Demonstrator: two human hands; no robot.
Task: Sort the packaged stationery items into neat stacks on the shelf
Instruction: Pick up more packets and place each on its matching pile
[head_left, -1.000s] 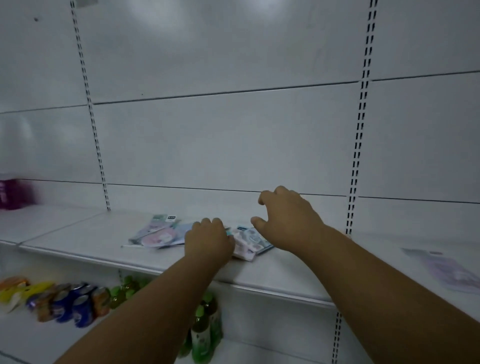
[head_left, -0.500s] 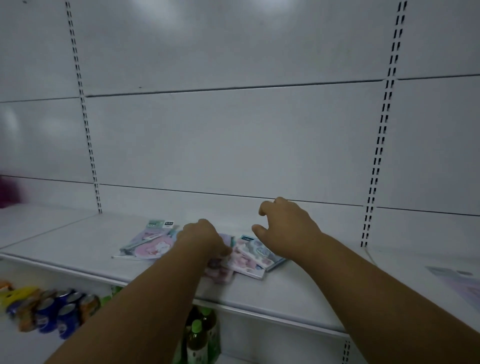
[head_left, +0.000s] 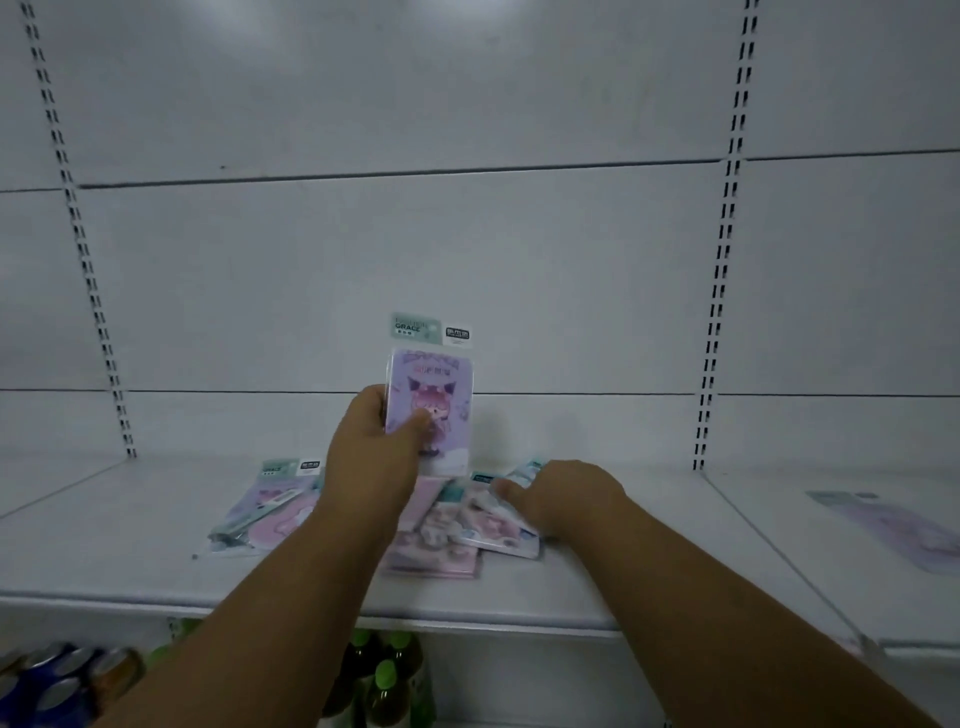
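My left hand (head_left: 375, 457) holds a purple cartoon-print stationery packet (head_left: 434, 395) upright above the white shelf (head_left: 130, 561), its green header tag at the top. Below it lies a loose pile of pink and white packets (head_left: 447, 535). My right hand (head_left: 566, 499) rests on the right side of that pile, fingers on a light packet (head_left: 498, 525); whether it grips the packet is unclear. To the left lies another packet with a pen and a pink shape (head_left: 265, 509).
A pale purple packet (head_left: 898, 525) lies alone on the neighbouring shelf section at right. Under the shelf stand green-capped bottles (head_left: 384, 686) and, at lower left, drink cans (head_left: 57, 680). White back panels with slotted uprights rise behind.
My left hand has lifted the purple packet out of the pile and stood it upright. My right hand has dropped from hovering onto the pile's right side. The view has shifted right.
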